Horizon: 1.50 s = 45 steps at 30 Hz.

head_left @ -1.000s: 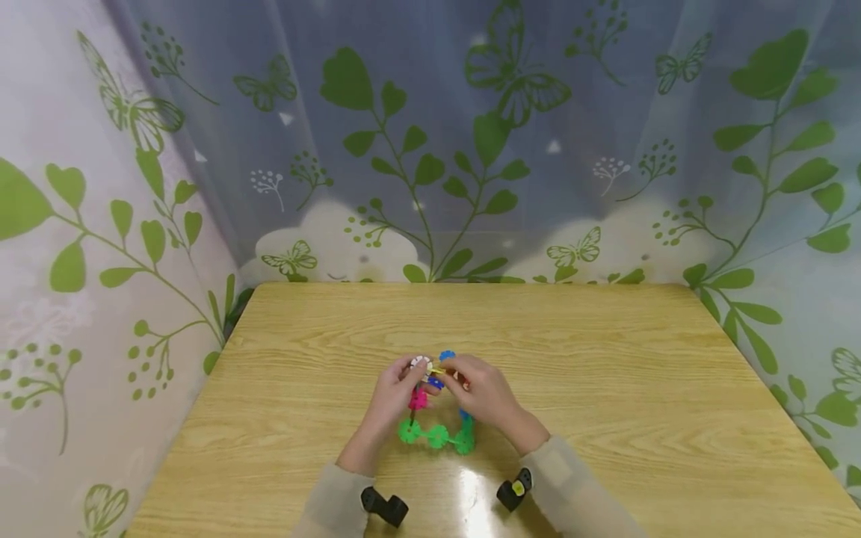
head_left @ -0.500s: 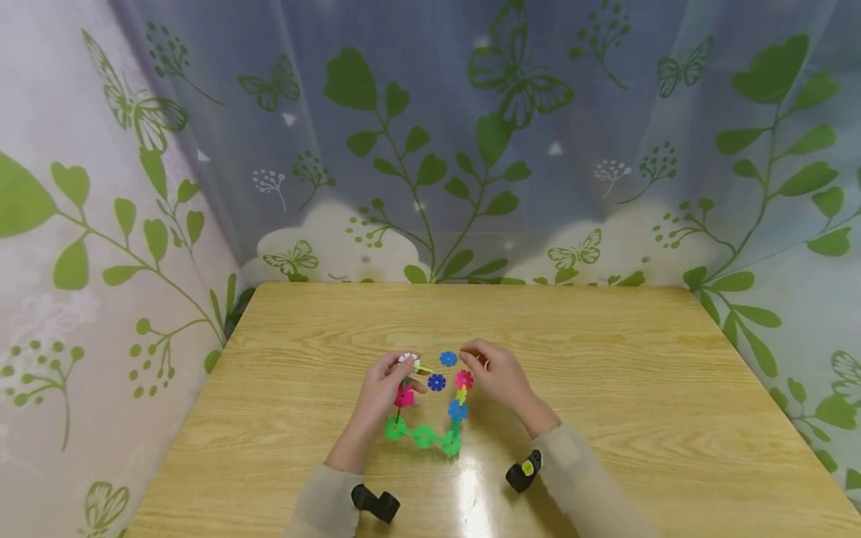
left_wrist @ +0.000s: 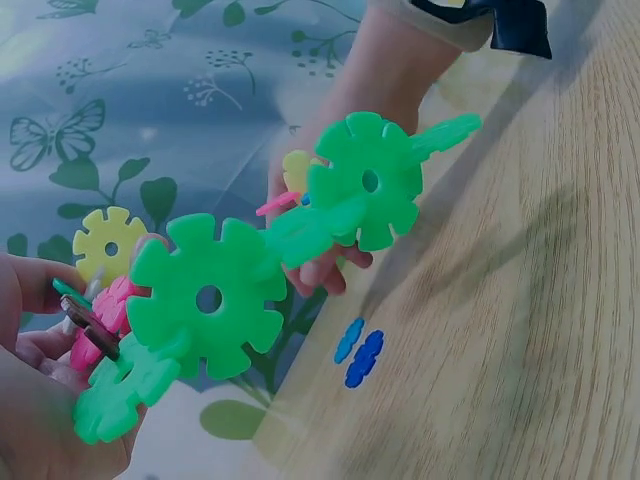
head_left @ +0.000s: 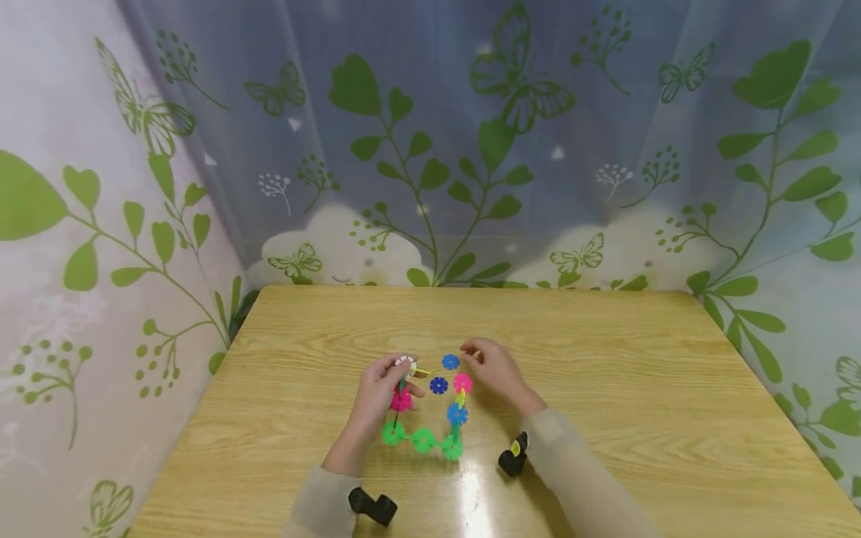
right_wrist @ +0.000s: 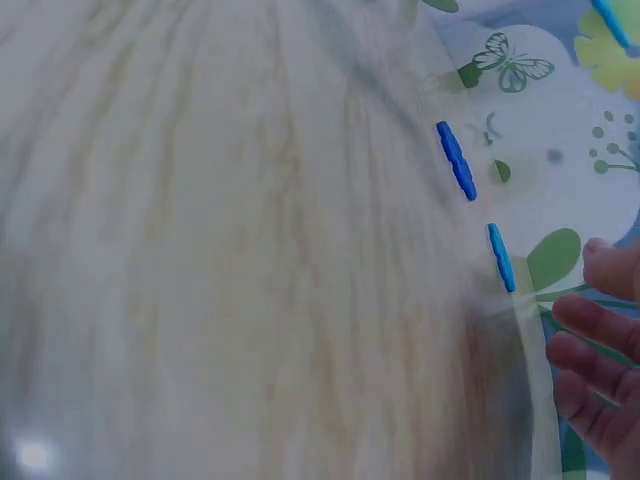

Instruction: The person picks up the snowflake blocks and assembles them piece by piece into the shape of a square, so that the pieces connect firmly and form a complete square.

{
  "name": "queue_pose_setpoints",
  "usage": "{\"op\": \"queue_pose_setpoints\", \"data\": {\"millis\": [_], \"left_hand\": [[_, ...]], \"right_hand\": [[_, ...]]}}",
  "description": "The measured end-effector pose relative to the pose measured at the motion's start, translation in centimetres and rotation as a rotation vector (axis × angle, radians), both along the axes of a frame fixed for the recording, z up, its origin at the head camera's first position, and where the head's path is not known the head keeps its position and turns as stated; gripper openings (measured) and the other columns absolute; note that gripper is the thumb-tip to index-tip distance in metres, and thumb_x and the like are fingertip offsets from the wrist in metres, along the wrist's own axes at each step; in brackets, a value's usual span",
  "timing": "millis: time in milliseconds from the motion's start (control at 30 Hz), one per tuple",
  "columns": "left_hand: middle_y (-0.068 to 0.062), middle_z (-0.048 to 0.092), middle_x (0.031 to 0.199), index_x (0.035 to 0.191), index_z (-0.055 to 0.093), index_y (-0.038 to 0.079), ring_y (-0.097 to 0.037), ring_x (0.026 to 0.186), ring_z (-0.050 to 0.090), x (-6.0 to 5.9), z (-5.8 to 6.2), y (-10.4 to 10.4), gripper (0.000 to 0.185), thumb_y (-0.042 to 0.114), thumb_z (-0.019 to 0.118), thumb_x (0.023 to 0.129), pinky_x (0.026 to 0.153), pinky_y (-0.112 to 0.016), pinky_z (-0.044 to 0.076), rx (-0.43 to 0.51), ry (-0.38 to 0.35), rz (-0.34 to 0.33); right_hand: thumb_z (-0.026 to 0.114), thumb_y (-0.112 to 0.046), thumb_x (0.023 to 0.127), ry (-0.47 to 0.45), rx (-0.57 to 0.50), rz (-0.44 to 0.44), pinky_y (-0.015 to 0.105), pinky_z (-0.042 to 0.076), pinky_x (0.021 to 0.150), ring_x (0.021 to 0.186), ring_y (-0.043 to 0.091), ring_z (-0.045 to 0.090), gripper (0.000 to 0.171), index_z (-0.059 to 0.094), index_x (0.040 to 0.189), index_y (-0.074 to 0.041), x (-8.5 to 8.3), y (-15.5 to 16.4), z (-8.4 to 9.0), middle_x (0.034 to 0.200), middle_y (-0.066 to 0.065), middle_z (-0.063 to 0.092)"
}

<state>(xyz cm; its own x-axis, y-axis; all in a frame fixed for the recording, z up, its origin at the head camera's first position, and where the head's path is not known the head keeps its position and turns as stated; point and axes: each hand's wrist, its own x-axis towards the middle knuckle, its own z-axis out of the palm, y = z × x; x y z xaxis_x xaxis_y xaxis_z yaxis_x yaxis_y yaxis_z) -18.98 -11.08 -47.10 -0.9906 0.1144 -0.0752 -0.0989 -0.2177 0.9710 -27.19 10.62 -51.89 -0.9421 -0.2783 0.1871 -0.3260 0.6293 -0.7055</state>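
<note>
Two hands work a chain of toothed plastic discs (head_left: 422, 439) above a wooden surface (head_left: 605, 418), backed by a curtain (head_left: 430, 149) printed with green leaves and butterflies. At left, the left hand (head_left: 377, 392) has its grip closed on the chain's upper end, fingers pinching near a white disc (head_left: 404, 362) and a pink disc (head_left: 401, 401). From there the chain drops to three green discs (left_wrist: 208, 297) and climbs again through a blue disc (head_left: 457, 413) to a second pink disc (head_left: 462, 383). Between the hands, two loose blue discs (head_left: 444, 373) lie flat on the surface. At right, the right hand (head_left: 491, 370) sits just beside the chain's far end, its fingertips drawn together, though whether that grip holds anything cannot be told.
</note>
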Motion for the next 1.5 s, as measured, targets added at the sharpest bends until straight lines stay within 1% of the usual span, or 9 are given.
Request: {"op": "queue_pose_setpoints", "data": {"millis": [300,433,567,700,767,1000,1133,1300,1500], "left_hand": [[-0.025,0.055,0.108,0.119,0.055,-0.002,-0.019,0.063,0.063,0.1,0.0,-0.1,0.032,0.022,0.049,0.098,0.058,-0.046,0.056,-0.008,-0.006,0.004],[-0.024,0.055,0.106,0.118,0.056,-0.001,-0.02,0.064,0.064,0.0,-0.2,-0.1,0.031,0.022,0.049,0.098,0.059,-0.049,0.055,-0.007,-0.007,0.003],[-0.025,0.054,0.108,0.119,0.055,-0.002,-0.022,0.066,0.064,0.1,0.2,-0.1,0.03,0.018,0.046,0.099,0.061,-0.051,0.054,-0.008,-0.015,-0.014],[-0.027,0.055,0.108,0.118,0.056,-0.001,-0.028,0.068,0.064,0.2,0.2,-0.1,0.029,0.019,0.048,0.099,0.062,-0.052,0.053,-0.009,-0.01,-0.012],[-0.027,0.056,0.107,0.117,0.057,-0.001,-0.029,0.069,0.064,0.0,-0.2,-0.1,0.03,0.021,0.05,0.098,0.061,-0.053,0.053,-0.005,-0.004,-0.005],[-0.021,0.056,0.102,0.117,0.057,0.0,-0.021,0.064,0.064,-0.1,-0.5,0.2,0.03,0.022,0.051,0.097,0.061,-0.052,0.054,0.009,0.012,-0.003],[-0.023,0.058,0.103,0.117,0.056,0.0,-0.021,0.063,0.065,-0.2,-0.8,0.2,0.03,0.022,0.051,0.097,0.06,-0.052,0.054,0.015,0.016,0.001],[-0.03,0.058,0.108,0.117,0.056,0.0,-0.02,0.062,0.065,-0.2,-0.8,0.4,0.029,0.022,0.05,0.098,0.055,-0.045,0.056,0.018,0.019,0.002],[-0.027,0.058,0.107,0.116,0.055,0.0,-0.02,0.062,0.065,-0.2,-0.7,0.6,0.028,0.021,0.048,0.098,0.05,-0.033,0.057,0.029,0.014,-0.005]], "right_hand": [[0.065,-0.022,0.088,-0.107,0.199,0.009,0.035,0.051,0.067,0.081,0.02,0.055,0.029,0.063,0.112,-0.004,-1.1,-1.4,0.0,0.094,0.008,0.055],[0.069,-0.024,0.085,-0.113,0.285,0.013,0.034,0.05,0.069,0.084,0.021,0.053,0.031,0.065,0.11,-0.007,-1.1,-1.8,0.0,0.094,0.008,0.051],[0.071,-0.022,0.084,-0.112,0.31,-0.008,0.034,0.049,0.069,0.083,0.02,0.051,0.026,0.066,0.105,-0.008,-1.0,-2.0,0.0,0.093,0.007,0.049],[0.073,-0.021,0.082,-0.142,0.264,-0.047,0.034,0.048,0.071,0.081,0.019,0.049,0.027,0.063,0.102,-0.006,-1.0,-1.9,-0.1,0.094,0.006,0.047],[0.073,-0.019,0.082,-0.153,0.225,-0.063,0.033,0.048,0.07,0.079,0.019,0.048,0.026,0.06,0.099,-0.006,-1.0,-1.7,-0.2,0.092,0.006,0.047],[0.069,-0.007,0.084,-0.167,0.002,-0.127,0.028,0.042,0.057,0.07,0.018,0.048,0.017,0.052,0.086,-0.007,-1.1,-0.9,-0.9,0.078,0.004,0.053],[0.068,-0.005,0.084,-0.151,-0.077,-0.137,0.026,0.043,0.056,0.07,0.017,0.048,0.015,0.057,0.092,-0.006,-0.8,-0.3,-0.9,0.079,0.004,0.054],[0.065,-0.005,0.086,-0.18,-0.199,-0.148,0.027,0.045,0.047,0.062,0.018,0.051,0.019,0.061,0.104,-0.007,0.0,0.1,0.2,0.082,0.008,0.055],[0.067,-0.006,0.085,-0.174,-0.287,-0.166,0.025,0.044,0.049,0.061,0.015,0.051,0.017,0.06,0.1,-0.003,1.0,0.6,1.3,0.076,0.008,0.058]]}}
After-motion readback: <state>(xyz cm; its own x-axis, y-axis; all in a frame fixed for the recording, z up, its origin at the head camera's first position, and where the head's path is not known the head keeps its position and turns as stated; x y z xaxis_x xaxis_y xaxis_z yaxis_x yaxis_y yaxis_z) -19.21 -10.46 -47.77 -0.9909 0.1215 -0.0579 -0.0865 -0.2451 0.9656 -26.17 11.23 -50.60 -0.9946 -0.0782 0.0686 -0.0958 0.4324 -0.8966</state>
